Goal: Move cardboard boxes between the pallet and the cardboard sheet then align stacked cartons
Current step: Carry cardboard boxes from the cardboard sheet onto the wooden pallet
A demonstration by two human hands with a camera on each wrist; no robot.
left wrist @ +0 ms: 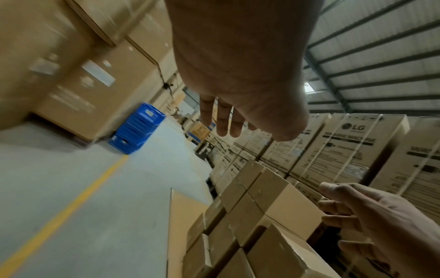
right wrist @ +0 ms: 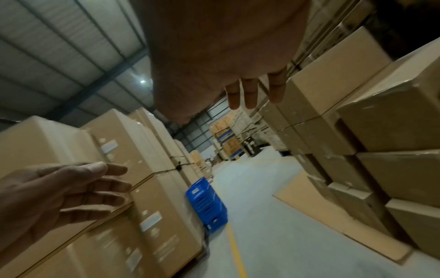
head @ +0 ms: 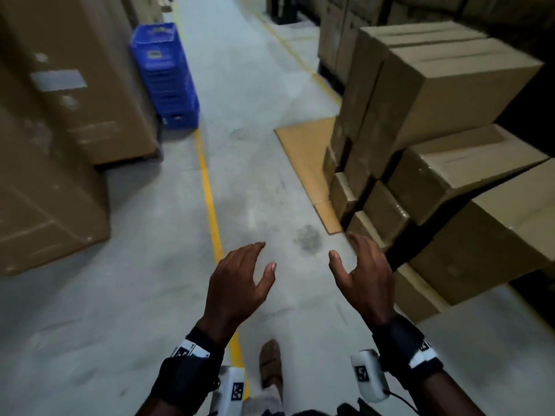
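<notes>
Plain brown cartons [head: 450, 85] stand stacked in uneven, staggered tiers at the right, on a flat cardboard sheet [head: 303, 157] lying on the floor. The same stack [left wrist: 273, 197] shows in the left wrist view and again as cartons [right wrist: 381, 122] in the right wrist view. My left hand [head: 265, 256] hovers over the bare floor with its fingers spread and holds nothing. My right hand [head: 342, 246] is likewise spread and empty, just left of the stack's lowest near carton [head: 369, 229]. I see no pallet.
Tall labelled cartons [head: 60, 94] line the left side, with stacked blue crates [head: 166, 76] beyond them. A yellow floor line [head: 210, 199] runs down the grey aisle. My foot [head: 270, 364] is on the floor below my hands. Printed appliance boxes [left wrist: 345, 150] rise behind the stack.
</notes>
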